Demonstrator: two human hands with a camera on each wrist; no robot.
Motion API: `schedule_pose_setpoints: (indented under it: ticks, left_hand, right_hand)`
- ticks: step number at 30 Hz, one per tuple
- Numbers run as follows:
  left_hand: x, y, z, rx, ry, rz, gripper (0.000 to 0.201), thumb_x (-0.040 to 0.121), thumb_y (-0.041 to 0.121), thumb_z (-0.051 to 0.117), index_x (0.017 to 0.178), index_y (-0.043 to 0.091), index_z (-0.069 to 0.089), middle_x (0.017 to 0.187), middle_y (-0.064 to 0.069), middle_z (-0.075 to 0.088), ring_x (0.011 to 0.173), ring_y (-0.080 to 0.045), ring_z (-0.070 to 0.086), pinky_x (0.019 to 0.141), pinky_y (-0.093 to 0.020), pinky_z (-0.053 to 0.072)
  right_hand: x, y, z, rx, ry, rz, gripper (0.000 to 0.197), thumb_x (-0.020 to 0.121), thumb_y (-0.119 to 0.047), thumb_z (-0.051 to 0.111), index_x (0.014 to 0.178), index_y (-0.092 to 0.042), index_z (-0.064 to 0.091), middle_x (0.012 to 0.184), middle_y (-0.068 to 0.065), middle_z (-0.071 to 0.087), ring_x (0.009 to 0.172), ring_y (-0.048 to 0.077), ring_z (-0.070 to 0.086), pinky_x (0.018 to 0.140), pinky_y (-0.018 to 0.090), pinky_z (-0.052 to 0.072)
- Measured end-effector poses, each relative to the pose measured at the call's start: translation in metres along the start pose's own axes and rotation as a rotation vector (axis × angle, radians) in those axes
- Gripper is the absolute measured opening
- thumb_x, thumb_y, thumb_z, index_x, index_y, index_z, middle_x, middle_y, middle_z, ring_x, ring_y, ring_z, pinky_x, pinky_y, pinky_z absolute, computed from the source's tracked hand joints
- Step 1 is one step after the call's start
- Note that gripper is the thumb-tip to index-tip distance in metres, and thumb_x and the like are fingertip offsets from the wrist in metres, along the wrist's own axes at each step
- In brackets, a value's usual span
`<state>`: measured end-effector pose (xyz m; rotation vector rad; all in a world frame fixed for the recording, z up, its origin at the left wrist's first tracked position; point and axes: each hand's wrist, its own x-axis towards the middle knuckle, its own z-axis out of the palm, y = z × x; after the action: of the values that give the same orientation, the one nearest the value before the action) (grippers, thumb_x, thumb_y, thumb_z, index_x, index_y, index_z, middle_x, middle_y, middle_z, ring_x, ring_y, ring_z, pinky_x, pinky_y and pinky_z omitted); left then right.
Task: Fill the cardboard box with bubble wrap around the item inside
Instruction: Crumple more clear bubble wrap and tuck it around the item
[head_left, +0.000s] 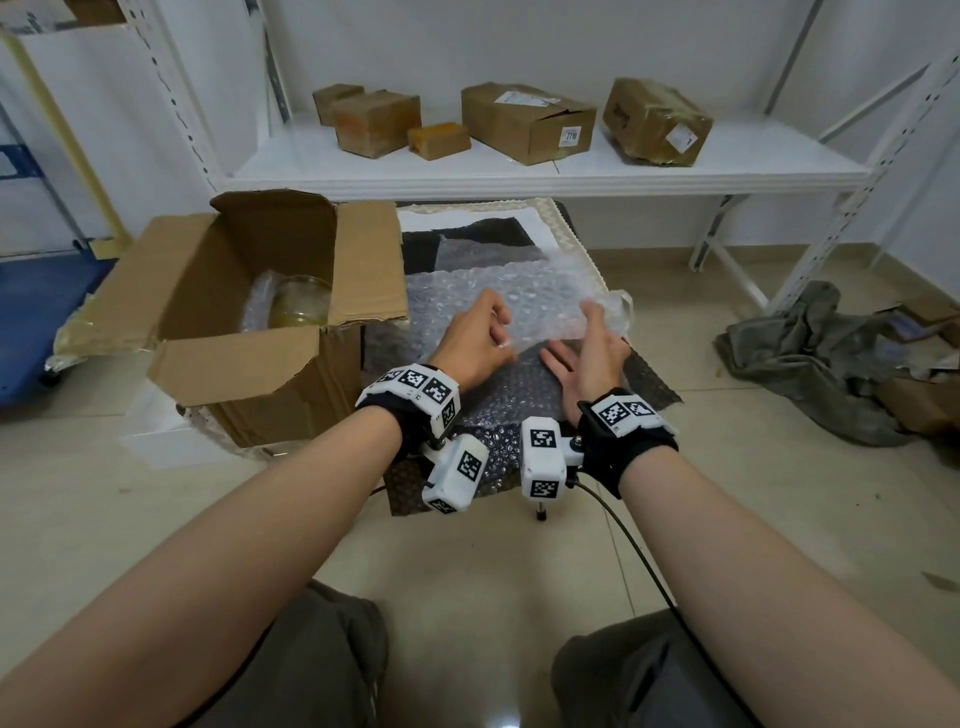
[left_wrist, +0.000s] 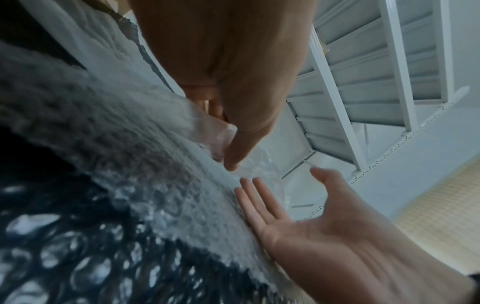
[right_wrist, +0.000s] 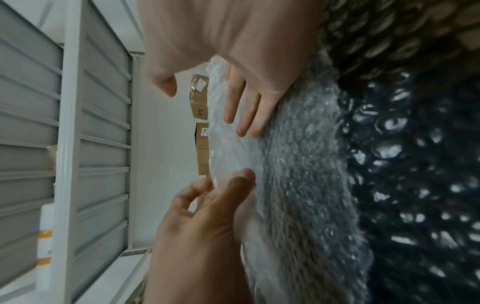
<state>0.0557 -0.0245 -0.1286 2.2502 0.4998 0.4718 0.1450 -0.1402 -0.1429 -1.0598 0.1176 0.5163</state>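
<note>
An open cardboard box (head_left: 249, 374) stands on the floor at my left, flaps up. Inside it sits a glass jar (head_left: 301, 306) with some bubble wrap beside it. A clear bubble wrap sheet (head_left: 509, 301) lies across a dark mat in front of me, its near edge lifted. My left hand (head_left: 483, 338) pinches that edge between thumb and fingers (left_wrist: 231, 162). My right hand (head_left: 587, 348) is to its right. Its straight fingers (right_wrist: 244, 111) lie flat against the bubble wrap sheet (right_wrist: 298, 164), and the thumb stands apart from it.
A white metal shelf (head_left: 519, 171) behind the mat carries several closed cardboard boxes. A heap of grey cloth (head_left: 810, 358) and scrap cardboard lies at the right. A blue cart (head_left: 47, 306) stands left of the box. More bubble wrap (head_left: 498, 405) covers the mat under my wrists.
</note>
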Motion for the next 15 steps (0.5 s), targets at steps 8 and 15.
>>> schedule_pose_setpoints:
  ticks: [8,15]
  left_hand:
    - [-0.028,-0.012,0.010,0.058,-0.022,0.134,0.021,0.081,0.003,0.071,0.095,0.019,0.070,0.089,0.008,0.062,0.077,-0.004,0.057,0.075,-0.021,0.049]
    - [-0.030,-0.042,-0.009,0.102,0.271,-0.110,0.024,0.083,-0.003,0.063,0.077,0.020,0.069,0.099,0.001,0.063,0.090,-0.016,0.059,0.087,-0.027,0.048]
  right_hand:
    - [0.000,0.011,0.007,-0.149,0.172,-0.016,0.102,0.057,-0.005,0.065,0.149,-0.025,0.025,0.136,0.015,0.051,0.111,0.033,0.061,0.096,0.051,0.053]
    - [0.010,-0.008,-0.011,-0.199,0.320,-0.139,0.059,0.084,0.003,0.054,0.138,-0.016,0.039,0.120,0.008,0.050,0.090,0.019,0.052,0.079,0.029,0.043]
